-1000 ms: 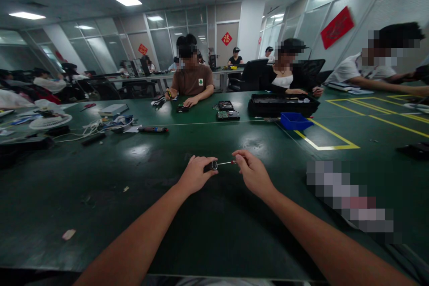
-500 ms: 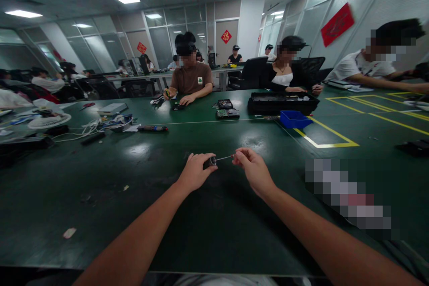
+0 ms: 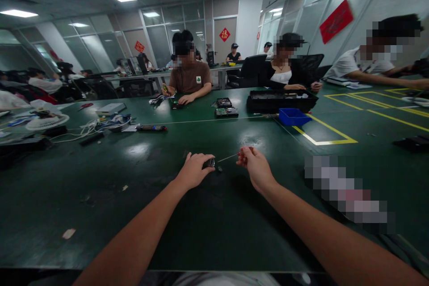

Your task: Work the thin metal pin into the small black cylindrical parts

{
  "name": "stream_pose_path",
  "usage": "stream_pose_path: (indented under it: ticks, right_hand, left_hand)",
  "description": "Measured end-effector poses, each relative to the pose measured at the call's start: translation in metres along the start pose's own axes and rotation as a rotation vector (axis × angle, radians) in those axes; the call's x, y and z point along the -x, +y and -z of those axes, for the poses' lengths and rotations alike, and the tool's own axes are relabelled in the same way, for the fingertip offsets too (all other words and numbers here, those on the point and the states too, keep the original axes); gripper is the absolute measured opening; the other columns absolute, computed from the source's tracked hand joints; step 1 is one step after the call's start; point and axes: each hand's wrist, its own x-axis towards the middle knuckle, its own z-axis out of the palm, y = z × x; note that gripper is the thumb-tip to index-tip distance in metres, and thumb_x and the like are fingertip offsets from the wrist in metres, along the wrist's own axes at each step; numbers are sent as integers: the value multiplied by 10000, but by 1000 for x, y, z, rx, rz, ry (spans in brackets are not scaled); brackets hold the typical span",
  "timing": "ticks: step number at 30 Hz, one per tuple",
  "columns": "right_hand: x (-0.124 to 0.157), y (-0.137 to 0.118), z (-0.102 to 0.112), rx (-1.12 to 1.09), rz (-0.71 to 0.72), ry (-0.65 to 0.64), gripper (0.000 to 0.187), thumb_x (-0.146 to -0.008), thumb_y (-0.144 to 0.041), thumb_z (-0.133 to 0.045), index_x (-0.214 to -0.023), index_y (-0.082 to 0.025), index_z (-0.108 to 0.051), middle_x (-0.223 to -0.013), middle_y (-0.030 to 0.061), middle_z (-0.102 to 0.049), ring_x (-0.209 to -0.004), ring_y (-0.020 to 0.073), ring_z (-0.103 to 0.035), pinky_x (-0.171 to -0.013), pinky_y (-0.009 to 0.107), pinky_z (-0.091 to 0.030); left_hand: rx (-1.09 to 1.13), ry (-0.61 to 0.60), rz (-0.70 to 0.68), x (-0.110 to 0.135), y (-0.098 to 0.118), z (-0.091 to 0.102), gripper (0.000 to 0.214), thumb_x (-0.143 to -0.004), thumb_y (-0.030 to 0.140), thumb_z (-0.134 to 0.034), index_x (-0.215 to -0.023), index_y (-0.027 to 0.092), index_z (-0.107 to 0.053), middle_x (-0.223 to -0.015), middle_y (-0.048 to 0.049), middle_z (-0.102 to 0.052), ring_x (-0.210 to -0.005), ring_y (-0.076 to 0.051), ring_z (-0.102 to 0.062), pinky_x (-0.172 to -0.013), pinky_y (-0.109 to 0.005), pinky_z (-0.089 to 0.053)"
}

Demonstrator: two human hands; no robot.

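My left hand [image 3: 192, 172] is closed around a dark cylinder [image 3: 211, 162] lying low over the table, its round open end facing right. Fingers cover most of the cylinder's body. In my right hand [image 3: 256, 167] is a thin screwdriver [image 3: 228, 157], gripped between thumb and fingers by its reddish handle. Its slim shaft points left and slightly down, the tip just short of the cylinder's opening and apart from it. A small dark piece [image 3: 220, 169] rests on the green tabletop [image 3: 208, 228] close beside the cylinder's mouth.
A blue bin [image 3: 293, 117] and a long black housing [image 3: 282, 102] stand at the back right. Circuit-board parts [image 3: 226, 112] lie ahead, with a dark rod-shaped tool [image 3: 151, 128] and cables [image 3: 87, 132] to the left. Co-workers sit across the table. A blurred-out object [image 3: 346, 192] lies at right.
The screwdriver has come out of the cylinder's opening as my right hand shifted slightly right. A small dark piece now shows on the table beside the opening. My left hand keeps its hold.
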Motion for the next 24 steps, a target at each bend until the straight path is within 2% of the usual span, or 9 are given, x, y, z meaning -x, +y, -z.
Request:
stream_pose_path:
  ticks: [3, 5, 7, 10, 13, 17, 20, 24]
  right_hand:
    - [0, -1, 0, 12, 59, 31, 284, -788, -494, -668, -825, -217, -620, -748, 14, -637, -647, 160, -570, -606, 311, -490]
    - [0, -4, 0, 32, 115, 53, 264, -808, -476, -657, -848, -217, -627, -784, 20, -658, -698, 169, -597, -667, 327, -492]
    - [1, -9, 0, 62, 186, 77, 239, -835, -454, -639, -885, -219, -637, -838, 27, -675, -790, 185, -627, -768, 357, -494]
    - [2, -16, 1, 92, 290, 107, 226, -877, -435, -601, -944, -223, -639, -902, 32, -678, -876, 198, -641, -868, 392, -480]
    - [4, -21, 1, 80, 349, 126, 230, -894, -431, -584, -965, -217, -631, -929, 37, -668, -880, 198, -644, -883, 402, -480]
    - [4, -21, 1, 53, 354, 105, 235, -890, -432, -591, -976, -217, -629, -938, 40, -669, -882, 200, -645, -886, 407, -482]
    - [5, -20, 1, 55, 351, 91, 230, -885, -430, -595, -974, -221, -632, -925, 39, -674, -878, 203, -647, -887, 415, -484]
    - [5, -20, 1, 56, 337, 81, 238, -885, -436, -593, -990, -226, -634, -937, 40, -674, -894, 206, -651, -899, 420, -483]
  left_hand:
    - [27, -3, 8, 1, 5, 4, 329, -903, 353, -616, -1215, 253, -620, -1156, -59, -651, -1141, -263, -570, -1128, -553, -275]
    - [84, 27, 28, 1, 8, 7, 285, -893, 341, -623, -1151, 220, -634, -1163, -73, -643, -1089, -251, -590, -1029, -454, -416]
    - [138, 46, 65, 1, 10, 9, 261, -894, 314, -615, -1132, 209, -627, -1169, -80, -642, -1057, -244, -604, -934, -394, -479]
    - [183, 50, 80, 2, 16, 10, 336, -919, 266, -565, -1253, 225, -566, -1253, -79, -624, -1145, -243, -582, -978, -390, -462]
    - [188, 10, 51, 0, 27, 9, 380, -945, 271, -507, -1323, 231, -509, -1325, -85, -585, -1187, -233, -566, -986, -378, -458]
    - [6, -116, 4, -13, 46, 2, 361, -898, 414, -581, -1217, 244, -584, -1164, -76, -661, -1032, -253, -630, -836, -377, -506]
    - [-157, -180, -27, -28, 58, -7, 432, -876, 518, -585, -1222, 262, -609, -1109, -85, -691, -991, -287, -651, -779, -390, -506]
    - [-245, -226, -74, -44, 66, -19, 412, -892, 503, -567, -1208, 247, -637, -1101, -115, -705, -993, -306, -663, -757, -381, -502]
